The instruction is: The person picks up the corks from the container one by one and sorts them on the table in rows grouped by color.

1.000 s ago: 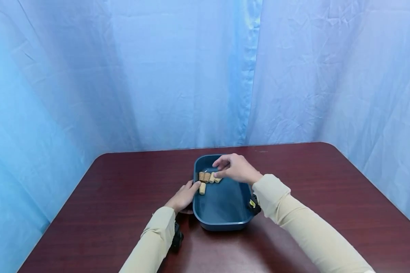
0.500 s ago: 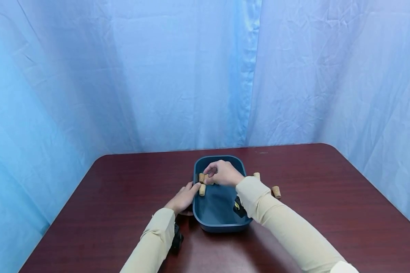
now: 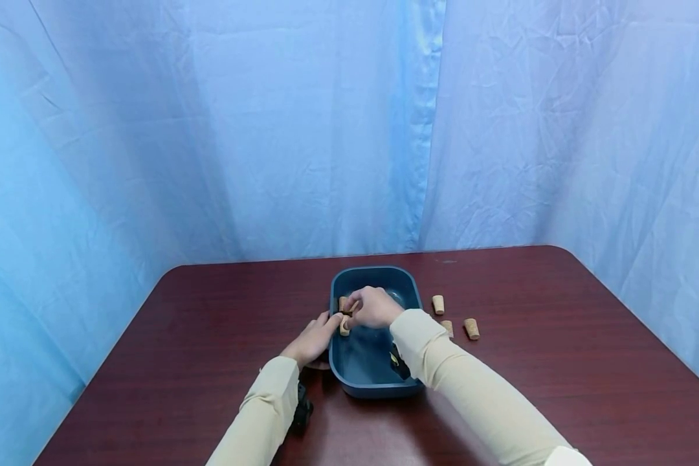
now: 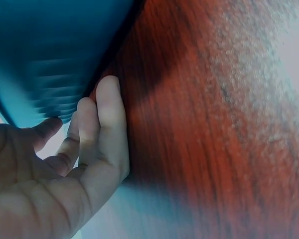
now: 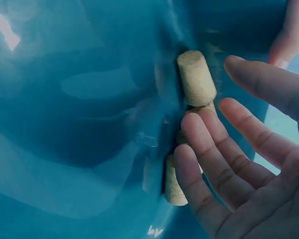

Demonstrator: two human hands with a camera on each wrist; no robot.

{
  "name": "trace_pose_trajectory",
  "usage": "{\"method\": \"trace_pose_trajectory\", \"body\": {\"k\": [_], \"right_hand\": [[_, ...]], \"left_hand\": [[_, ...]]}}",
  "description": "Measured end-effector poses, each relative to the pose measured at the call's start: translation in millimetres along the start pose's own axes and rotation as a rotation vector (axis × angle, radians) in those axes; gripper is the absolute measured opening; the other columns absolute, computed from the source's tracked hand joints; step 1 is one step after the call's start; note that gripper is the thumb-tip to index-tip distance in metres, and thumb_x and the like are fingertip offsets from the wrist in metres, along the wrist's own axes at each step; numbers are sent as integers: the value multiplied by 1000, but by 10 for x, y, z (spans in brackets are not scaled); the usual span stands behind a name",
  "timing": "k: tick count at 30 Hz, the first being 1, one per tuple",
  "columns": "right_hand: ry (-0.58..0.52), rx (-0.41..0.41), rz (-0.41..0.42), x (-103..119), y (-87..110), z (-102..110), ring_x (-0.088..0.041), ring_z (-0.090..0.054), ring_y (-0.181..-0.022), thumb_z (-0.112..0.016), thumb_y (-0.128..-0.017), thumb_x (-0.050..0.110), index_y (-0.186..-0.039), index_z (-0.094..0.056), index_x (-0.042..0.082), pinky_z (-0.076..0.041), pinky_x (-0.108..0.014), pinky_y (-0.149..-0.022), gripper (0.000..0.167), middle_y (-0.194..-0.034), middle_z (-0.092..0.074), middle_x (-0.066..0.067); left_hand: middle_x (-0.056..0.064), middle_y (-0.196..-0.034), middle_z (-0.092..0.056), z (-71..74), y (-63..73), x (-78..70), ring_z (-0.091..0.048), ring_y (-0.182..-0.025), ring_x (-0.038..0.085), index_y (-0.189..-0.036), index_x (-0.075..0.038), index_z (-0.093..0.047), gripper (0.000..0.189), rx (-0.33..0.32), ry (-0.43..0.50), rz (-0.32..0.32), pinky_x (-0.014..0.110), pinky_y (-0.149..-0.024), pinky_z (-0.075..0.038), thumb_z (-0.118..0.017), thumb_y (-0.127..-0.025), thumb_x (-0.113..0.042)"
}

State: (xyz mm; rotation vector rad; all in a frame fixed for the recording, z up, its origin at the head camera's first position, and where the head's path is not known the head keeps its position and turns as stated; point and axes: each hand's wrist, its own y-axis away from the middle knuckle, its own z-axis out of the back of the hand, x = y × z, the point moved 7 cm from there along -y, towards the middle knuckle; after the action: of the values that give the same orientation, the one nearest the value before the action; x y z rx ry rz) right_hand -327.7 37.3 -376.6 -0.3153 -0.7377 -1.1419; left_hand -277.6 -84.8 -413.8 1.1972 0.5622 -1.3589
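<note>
Tapered corks lie in a deep blue tub [image 3: 368,378] with rounded corners. One pale cork [image 5: 197,79] shows whole in the right wrist view; another cork [image 5: 175,186] is partly behind the fingers. Spread and slightly bent, the fingers of my right hand [image 3: 373,307] reach over the corks, thumb apart, pinching nothing. Whether they touch the corks I cannot tell. At the tub's left side, my left hand [image 3: 313,338] holds the wall, its thumb over the rim and its fingers along the outside. The left wrist view shows those fingers [image 4: 109,114] low against the ribbed wall.
To the right of the tub, three corks lie on the dark red wooden table [image 3: 227,336]: a far cork [image 3: 438,304], a right cork [image 3: 471,329] and a cork [image 3: 447,328] partly behind the sleeve. A blue curtain [image 3: 326,129] hangs behind the table.
My right hand has moved left and nearer within the tub, over the corks at the left wall. Its sleeve has uncovered the three corks on the table. My left hand stays in place.
</note>
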Motion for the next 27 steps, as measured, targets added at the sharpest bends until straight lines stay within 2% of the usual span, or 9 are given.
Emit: {"method": "trace_pose_trajectory", "body": {"k": [8, 14, 22, 27], "right_hand": [[43, -7, -10, -44, -46, -111, -19, -58, -85, -82, -87, 10, -113, -74, 5, -55, -36, -78, 28, -106, -67, -8], [155, -31, 7, -27, -81, -190, -20, -58, -81, -83, -85, 12, -117, -73, 7, -55, -36, -73, 33, -102, -69, -8], [279, -73, -15, 20, -33, -228, -27, -57, -93, -84, -85, 15, -118, -73, 10, -54, -42, -79, 35, -110, -71, -10], [288, -41, 5, 49, 20, -235, -26, -59, -96, -85, -84, 14, -123, -70, 8, -55, -43, -84, 42, -115, -68, -11]], "left_hand": [[26, -150, -34, -1, 0, 5, -62, -111, 37, -161, -3, -21, 66, 8, 13, -12, 48, -73, -61, -34, -111, -44], [26, -148, -40, 1, -12, 5, -63, -111, 36, -160, -2, -23, 66, 2, 8, -25, 47, -71, -61, -34, -111, -44], [25, -146, -41, 5, -24, 19, -64, -109, 35, -160, -3, -22, 66, 6, 11, -19, 47, -72, -62, -35, -110, -43], [25, -148, -38, -3, -17, 25, -64, -110, 36, -161, -4, -21, 66, 13, 14, -14, 48, -74, -62, -35, -110, -44]]}}
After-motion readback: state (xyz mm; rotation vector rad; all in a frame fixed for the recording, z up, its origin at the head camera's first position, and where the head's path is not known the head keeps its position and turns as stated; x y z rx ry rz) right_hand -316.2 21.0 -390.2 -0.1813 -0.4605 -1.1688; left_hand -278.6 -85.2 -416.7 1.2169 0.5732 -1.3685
